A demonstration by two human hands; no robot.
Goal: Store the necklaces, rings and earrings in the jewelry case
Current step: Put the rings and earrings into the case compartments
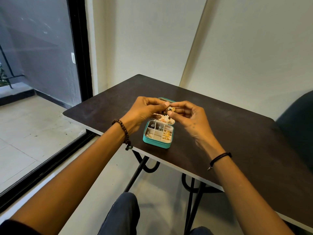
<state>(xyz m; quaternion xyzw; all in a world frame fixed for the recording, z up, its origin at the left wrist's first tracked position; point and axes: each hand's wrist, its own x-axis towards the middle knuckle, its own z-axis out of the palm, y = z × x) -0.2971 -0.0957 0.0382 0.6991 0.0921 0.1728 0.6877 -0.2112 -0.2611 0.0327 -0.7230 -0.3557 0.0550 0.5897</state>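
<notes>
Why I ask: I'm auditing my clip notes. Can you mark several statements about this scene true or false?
The jewelry case lies open on the table. True.
Both the left hand and the right hand pinch small jewelry above the case. True.
The case is red. False: it is teal.
Gold pieces fill its left column. False: they sit in the right column.
A bead bracelet is on the left wrist. True.

The left hand (144, 111) and right hand (188, 116) hide most of the lid (165, 99); their gold piece (173, 109) is indistinct.
</notes>
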